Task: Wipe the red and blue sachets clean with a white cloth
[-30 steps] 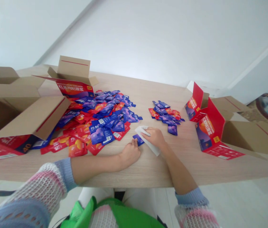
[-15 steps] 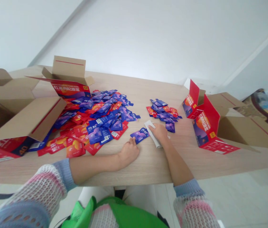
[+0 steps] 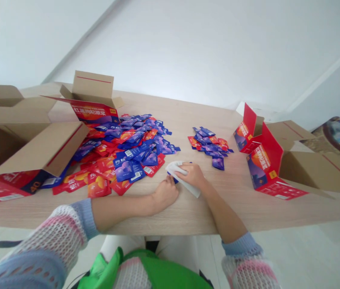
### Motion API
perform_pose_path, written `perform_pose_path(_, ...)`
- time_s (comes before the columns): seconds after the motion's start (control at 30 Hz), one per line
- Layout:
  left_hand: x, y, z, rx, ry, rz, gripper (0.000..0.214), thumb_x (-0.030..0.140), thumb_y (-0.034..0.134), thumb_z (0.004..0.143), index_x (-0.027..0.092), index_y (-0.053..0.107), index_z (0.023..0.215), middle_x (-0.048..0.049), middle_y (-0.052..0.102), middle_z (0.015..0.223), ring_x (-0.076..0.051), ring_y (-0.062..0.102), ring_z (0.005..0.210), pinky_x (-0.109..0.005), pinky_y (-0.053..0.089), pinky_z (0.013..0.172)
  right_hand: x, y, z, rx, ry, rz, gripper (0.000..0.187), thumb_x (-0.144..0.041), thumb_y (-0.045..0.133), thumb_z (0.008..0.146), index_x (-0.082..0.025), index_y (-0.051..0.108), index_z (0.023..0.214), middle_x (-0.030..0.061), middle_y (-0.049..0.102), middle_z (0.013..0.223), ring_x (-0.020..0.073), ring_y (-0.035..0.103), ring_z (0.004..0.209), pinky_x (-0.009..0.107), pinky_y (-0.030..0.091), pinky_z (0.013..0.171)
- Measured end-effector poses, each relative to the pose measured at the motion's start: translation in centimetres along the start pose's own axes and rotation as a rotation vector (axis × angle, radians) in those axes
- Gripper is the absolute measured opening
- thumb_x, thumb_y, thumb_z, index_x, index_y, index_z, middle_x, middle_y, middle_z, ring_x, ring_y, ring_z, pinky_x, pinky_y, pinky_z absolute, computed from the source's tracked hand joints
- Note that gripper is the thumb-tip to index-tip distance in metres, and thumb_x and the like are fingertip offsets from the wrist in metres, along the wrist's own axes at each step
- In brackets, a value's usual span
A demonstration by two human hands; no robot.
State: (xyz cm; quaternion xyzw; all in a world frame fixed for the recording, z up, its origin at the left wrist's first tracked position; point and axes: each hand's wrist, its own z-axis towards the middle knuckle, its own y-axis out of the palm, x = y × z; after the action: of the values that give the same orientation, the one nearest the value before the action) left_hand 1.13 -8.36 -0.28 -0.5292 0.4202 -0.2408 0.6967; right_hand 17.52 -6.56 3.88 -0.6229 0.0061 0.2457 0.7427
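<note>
Under right hand [image 3: 193, 176]: thin, limp white sheet [image 3: 190, 188] over blue sachet [image 3: 176, 181].

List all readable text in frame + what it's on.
"40": near left box; its title is partly hidden.
"红…枸杞原浆": back left box; second character unclear.
"纯…": large blue sachet in the left pile; second character unclear.
Too blurred for a sure reading: titles on the two right boxes, fine print on the other sachets.
Blue sachet under the white cloth: mostly covered, nothing legible.
</note>
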Motion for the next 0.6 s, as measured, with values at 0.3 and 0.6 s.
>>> perform_pose_path(0.3, 0.1, -1.4, -0.4, -0.036, -0.068, -0.045, 0.034, 0.004, 0.047, 0.082, -0.004, 0.064, 0.110, -0.0338, 0.051, 0.125, -0.036, 0.057, 0.113, -0.042, 0.053, 0.077, 1.4, 0.9, 1.0, -0.022, 0.278, -0.100, 0.036, -0.052, 0.050, 0.087, -0.026, 0.071, 0.098, 0.0034, 0.071, 0.098, 0.0185, 0.064, 0.089, 0.023, 0.042, 0.073)
perform_pose_path(0.6, 0.2, -1.1, -0.2, -0.041, -0.030, -0.049, 0.036, 0.001, 0.047, 0.081, -0.006, 0.062, 0.113, -0.0361, 0.051, 0.123, -0.037, 0.057, 0.113, -0.047, 0.052, 0.080, 6.1, -1.1, 0.4, 0.034, 0.687, -0.211, 0.043, -0.055, 0.047, 0.087, -0.027, 0.068, 0.112, 0.0089, 0.070, 0.101, 0.0240, 0.063, 0.095, 0.028, 0.042, 0.074)
